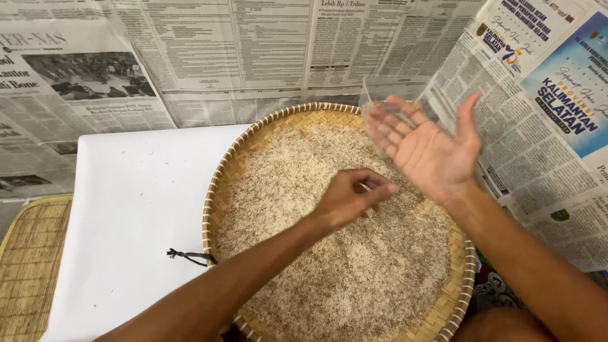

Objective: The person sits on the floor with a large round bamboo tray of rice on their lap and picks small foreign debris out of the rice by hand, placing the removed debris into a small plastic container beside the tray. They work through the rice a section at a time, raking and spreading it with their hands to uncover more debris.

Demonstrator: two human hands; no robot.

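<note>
Over the rice [329, 253], left hand [351, 197] grip pinched; right hand [425, 147] spread near tray rim [218, 180].

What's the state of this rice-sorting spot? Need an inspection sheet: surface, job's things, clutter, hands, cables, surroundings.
Surface: white sheet laid over newspapers, which cover the area all around.
Job's things: round woven tray spread with rice grains; a black cord hangs at its left rim.
Clutter: a woven mat at the far left edge.
Hands: left hand over the rice, fingertips pinched together; right hand open, palm up, above the tray, with a clear plastic piece behind the fingers; contact unclear.
Cables: nothing seen.
Surroundings: patterned cloth at lower right, beside the tray.
</note>
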